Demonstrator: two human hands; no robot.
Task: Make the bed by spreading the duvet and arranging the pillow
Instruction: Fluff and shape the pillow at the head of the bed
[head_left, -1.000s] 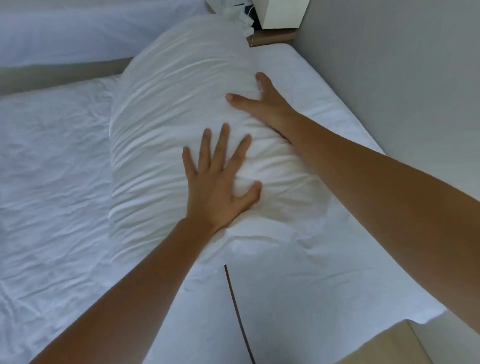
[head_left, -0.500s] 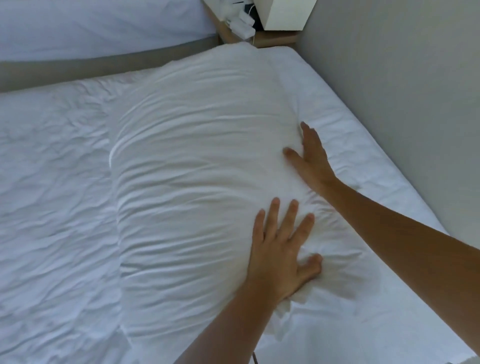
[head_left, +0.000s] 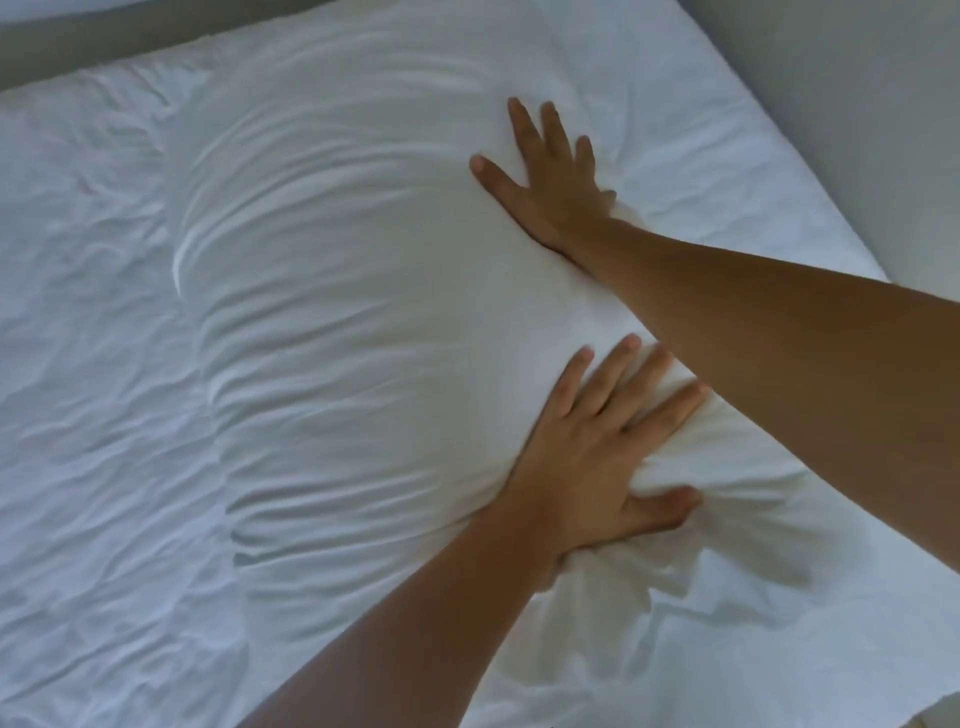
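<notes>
I press my left hand (head_left: 587, 467) flat, fingers spread, into the near right edge of the white pillow (head_left: 363, 312) lying on the bed's white sheet (head_left: 83, 364), while my right hand (head_left: 550, 182), fingers straight, rests flat on its far right side by the grey wall (head_left: 857, 104).

Two bare arms of one person are shown. The left hand (head_left: 587, 467) and the right hand (head_left: 550, 192) are uncovered, and slender fingers are seen on both. The fingernails (head_left: 631, 340) are kept short and plain, which is told best on the left hand. The left forearm (head_left: 415, 623) and the right forearm (head_left: 779, 332) are bare along all of the length shown, and smooth skin is seen throughout
</notes>
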